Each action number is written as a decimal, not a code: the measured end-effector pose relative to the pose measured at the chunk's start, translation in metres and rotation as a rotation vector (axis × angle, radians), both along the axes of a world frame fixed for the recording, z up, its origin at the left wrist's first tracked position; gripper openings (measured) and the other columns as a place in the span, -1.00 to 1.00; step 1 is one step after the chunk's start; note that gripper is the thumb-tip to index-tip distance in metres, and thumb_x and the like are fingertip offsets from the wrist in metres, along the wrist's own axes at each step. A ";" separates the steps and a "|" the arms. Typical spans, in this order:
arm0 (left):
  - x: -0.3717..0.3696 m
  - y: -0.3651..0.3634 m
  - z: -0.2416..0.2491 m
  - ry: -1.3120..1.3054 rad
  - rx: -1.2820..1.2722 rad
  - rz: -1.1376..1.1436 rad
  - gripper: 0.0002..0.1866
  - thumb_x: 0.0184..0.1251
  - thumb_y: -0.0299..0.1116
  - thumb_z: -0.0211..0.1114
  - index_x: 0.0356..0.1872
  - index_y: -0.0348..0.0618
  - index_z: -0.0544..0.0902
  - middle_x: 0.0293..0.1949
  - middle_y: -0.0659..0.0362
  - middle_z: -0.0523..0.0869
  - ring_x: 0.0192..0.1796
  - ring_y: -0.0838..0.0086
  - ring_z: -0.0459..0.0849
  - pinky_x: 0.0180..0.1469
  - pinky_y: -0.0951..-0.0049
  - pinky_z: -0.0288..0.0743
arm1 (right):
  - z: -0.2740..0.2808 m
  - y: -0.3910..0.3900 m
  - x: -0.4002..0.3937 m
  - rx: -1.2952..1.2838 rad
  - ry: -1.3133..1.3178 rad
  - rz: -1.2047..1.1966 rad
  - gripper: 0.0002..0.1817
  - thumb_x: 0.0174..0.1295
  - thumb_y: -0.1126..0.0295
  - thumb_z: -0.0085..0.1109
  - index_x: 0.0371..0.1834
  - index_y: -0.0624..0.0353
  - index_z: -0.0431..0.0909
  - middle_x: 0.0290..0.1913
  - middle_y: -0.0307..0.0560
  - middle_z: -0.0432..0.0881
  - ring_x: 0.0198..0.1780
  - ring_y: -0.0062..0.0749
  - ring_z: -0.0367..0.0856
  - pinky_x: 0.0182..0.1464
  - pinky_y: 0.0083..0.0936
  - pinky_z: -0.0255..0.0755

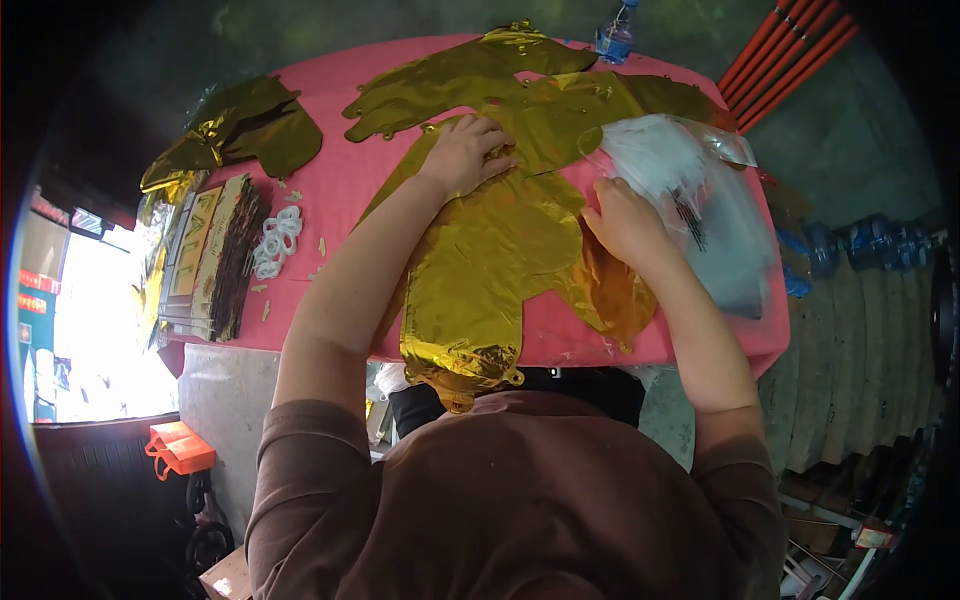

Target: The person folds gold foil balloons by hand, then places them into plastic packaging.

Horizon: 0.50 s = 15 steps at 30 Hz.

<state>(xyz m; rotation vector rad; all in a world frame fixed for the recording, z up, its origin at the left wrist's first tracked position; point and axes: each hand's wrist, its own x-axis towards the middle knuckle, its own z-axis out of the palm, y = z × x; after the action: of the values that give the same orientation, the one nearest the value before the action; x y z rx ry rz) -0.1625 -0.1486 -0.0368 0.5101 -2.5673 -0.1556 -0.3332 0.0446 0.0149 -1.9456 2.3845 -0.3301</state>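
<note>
A pink cloth covers the tabletop (335, 205), rounded at its far edge. Grey floor (235, 400) shows around it, dim and greenish beyond. White glare fills a bright opening (100, 330) on the left; the far side and right lie in shadow. An orange bag (182, 450) sits below the opening against a dark surface (95, 500). Red poles (785, 60) slant at upper right, above bluish jugs (870, 240) and pale, ridged stacks (840, 370).

Foil balloons (465, 290) lie on the table (345, 180), packets (212, 260) left, plastic bags (735, 265) right.
</note>
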 end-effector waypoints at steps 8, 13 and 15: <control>0.000 0.000 0.001 -0.029 0.023 -0.002 -0.68 0.20 -0.08 0.21 -0.06 0.10 0.62 -0.04 0.23 0.52 0.10 0.31 0.41 0.15 0.21 0.23 | -0.007 -0.020 -0.014 0.099 -0.111 -0.021 -0.77 0.09 0.31 0.10 -0.37 0.28 0.45 -0.36 0.09 0.58 -0.21 0.02 0.54 -0.17 -0.23 0.39; 0.000 0.000 0.001 -0.060 0.047 0.004 -0.67 0.21 -0.04 0.18 -0.05 0.12 0.61 -0.02 0.22 0.52 0.13 0.31 0.39 0.16 0.21 0.22 | -0.023 -0.031 -0.015 -0.274 -0.243 0.294 -0.80 0.08 0.34 0.12 -0.39 0.27 0.45 -0.29 0.03 0.54 -0.28 0.00 0.53 -0.20 -0.25 0.39; 0.000 -0.001 0.001 -0.053 0.049 -0.001 -0.67 0.21 -0.04 0.18 -0.06 0.12 0.62 -0.02 0.22 0.52 0.12 0.32 0.39 0.16 0.20 0.22 | -0.027 -0.036 -0.014 -0.316 -0.196 0.280 -0.80 0.08 0.34 0.12 -0.38 0.26 0.45 -0.26 0.03 0.54 -0.27 0.00 0.53 -0.20 -0.25 0.40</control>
<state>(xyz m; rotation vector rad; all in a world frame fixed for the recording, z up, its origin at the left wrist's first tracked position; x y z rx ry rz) -0.1623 -0.1492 -0.0356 0.5376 -2.6212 -0.2086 -0.3470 0.0085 -0.0118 -2.2166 2.0033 -0.8789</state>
